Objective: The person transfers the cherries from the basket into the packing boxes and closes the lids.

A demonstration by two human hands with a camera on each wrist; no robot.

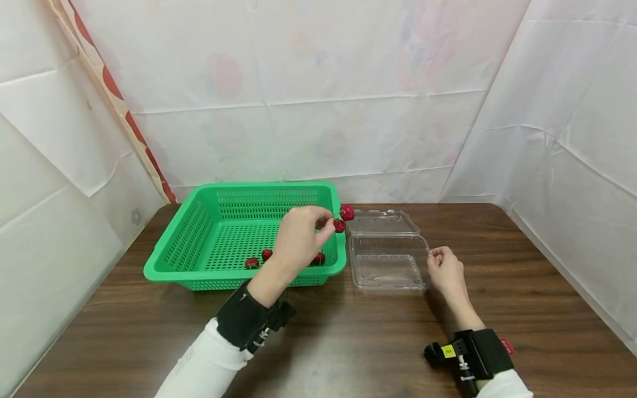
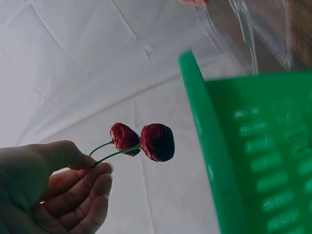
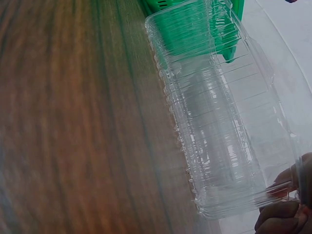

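My left hand (image 1: 298, 235) pinches the green stems of two dark red cherries (image 2: 157, 142) between thumb and fingers. In the head view the cherries (image 1: 346, 212) hang over the right rim of a green plastic basket (image 1: 199, 275). Several more cherries (image 1: 252, 263) lie inside the basket along its near side. A clear plastic clamshell box (image 1: 388, 265) stands right of the basket with its lid (image 1: 380, 223) folded back. At the box's right edge my right hand (image 1: 446, 271) pinches the rim; the right wrist view shows its fingers (image 3: 280, 219) there.
Everything stands on a dark wood table (image 1: 348, 342). White sheeting (image 1: 308, 110) rises behind it and along both sides. A strip with red shapes (image 1: 111, 83) runs down the left corner.
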